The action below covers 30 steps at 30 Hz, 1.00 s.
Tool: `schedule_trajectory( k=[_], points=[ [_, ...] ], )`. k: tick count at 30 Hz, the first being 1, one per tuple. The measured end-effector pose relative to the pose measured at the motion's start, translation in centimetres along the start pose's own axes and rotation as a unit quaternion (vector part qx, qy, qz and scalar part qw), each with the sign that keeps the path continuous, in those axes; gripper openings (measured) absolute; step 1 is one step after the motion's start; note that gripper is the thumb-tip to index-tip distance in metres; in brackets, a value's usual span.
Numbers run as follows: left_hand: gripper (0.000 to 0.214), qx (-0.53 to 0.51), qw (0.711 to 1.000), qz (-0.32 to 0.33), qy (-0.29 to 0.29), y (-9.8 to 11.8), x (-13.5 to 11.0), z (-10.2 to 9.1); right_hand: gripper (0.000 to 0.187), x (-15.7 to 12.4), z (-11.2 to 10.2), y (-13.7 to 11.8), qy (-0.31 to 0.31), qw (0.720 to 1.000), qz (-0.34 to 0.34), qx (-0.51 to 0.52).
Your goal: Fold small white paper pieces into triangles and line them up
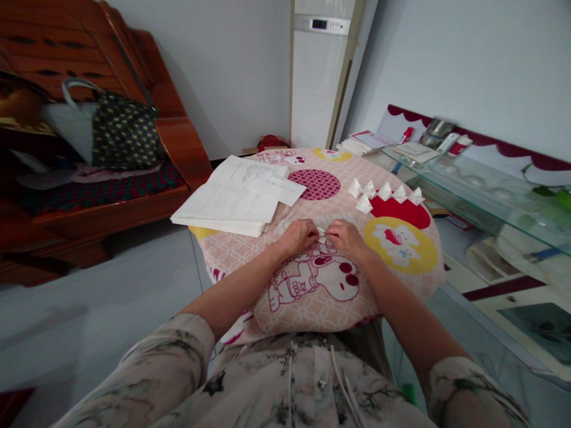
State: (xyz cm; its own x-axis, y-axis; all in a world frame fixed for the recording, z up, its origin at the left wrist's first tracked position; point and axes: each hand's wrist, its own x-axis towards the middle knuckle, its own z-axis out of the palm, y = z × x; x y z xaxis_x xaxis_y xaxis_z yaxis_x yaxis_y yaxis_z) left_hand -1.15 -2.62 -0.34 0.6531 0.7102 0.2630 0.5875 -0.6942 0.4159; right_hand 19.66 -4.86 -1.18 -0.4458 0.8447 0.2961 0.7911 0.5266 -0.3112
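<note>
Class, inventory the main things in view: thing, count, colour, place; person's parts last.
Tablecloth: 1, pink patterned, centre
Held paper: 1, white, centre
Folded paper shapes: 6, white, tablecloth's right
Paper stack: 1, white, tablecloth's left
Bench: 1, brown, left
Patterned bag: 1, dark, on bench
Tall appliance: 1, white, back wall
Glass shelf: 1, clear, right
Shirt: 1, pale patterned, bottom
Left hand: 1, bare, on paper
Right hand: 1, bare, on paper

A carved wooden settee (178, 139) stands at the left, with a dark patterned bag (125, 132) and a red-and-green seat cover (104, 193) on it. By the wall rises a white floor-standing air conditioner (317, 77). At the right, a glass shelf (482, 189) bears a metal container (439, 131).
</note>
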Motion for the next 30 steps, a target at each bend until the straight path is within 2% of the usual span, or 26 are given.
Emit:
schedule_trajectory(
  k=[5, 11, 15, 20, 30],
  points=[
    [0.02, 0.008, 0.995, -0.101, 0.01, 0.2, 0.0, -0.5, 0.016, 1.1, -1.0, 0.0, -0.012, 0.998, 0.044, 0.043],
    [0.02, -0.014, 0.983, -0.179, -0.022, 0.2, 0.3, -1.0, 0.013, 2.1, -1.5, -0.1, -0.053, 0.972, 0.173, 0.147],
    [0.023, 0.013, 0.979, -0.201, -0.039, 0.5, 0.5, -1.2, 0.014, 2.8, -1.7, -0.2, -0.103, 0.95, 0.232, 0.18],
    [0.027, 0.037, 0.972, -0.223, -0.057, 0.8, 0.8, -1.2, 0.016, 3.7, -1.6, -0.3, -0.138, 0.94, 0.272, 0.15],
    [0.022, 0.053, 0.975, -0.213, -0.027, 0.1, 1.3, -0.3, 0.024, 4.0, -1.2, -0.6, -0.131, 0.943, 0.288, 0.105]
  ],
)
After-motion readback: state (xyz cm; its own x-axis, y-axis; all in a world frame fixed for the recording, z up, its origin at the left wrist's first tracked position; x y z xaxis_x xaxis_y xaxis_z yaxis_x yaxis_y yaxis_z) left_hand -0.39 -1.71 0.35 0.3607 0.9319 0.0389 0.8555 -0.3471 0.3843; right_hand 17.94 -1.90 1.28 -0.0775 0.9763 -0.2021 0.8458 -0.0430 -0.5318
